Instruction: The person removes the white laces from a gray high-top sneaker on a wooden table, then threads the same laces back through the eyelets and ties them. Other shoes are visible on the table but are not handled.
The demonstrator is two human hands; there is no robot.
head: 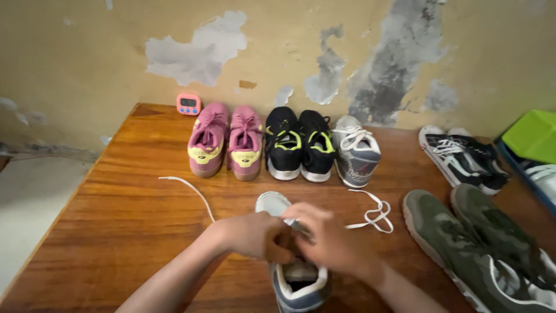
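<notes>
Lacing looks to be the work in hand: both hands meet over the tongue of a grey sneaker [292,277] that lies toe-away on the wooden table [116,220]. The left hand [255,235] and the right hand [330,240] are pressed together, fingers pinched on the white lace [370,215] at the eyelets; just what each fingertip grips is blurred. One end of the lace trails out beyond the left hand, the other loops just past the right. To do it well, I judge the ends should be kept even and flat, drawn snug at each eyelet, with the shoe steadied.

To the right of the right hand lies an olive-green pair [475,243]. Farther ahead of the hands, along the wall, stand a pink pair [226,139], a black pair with yellow-green trim [299,142] and a single grey shoe [356,150]; a black-and-white pair [460,156] sits farther right. A pink timer [189,104] stands at the back. At the far right, a green box [533,136] rests by a blue-rimmed bin [530,179] holding what seems another shoe.
</notes>
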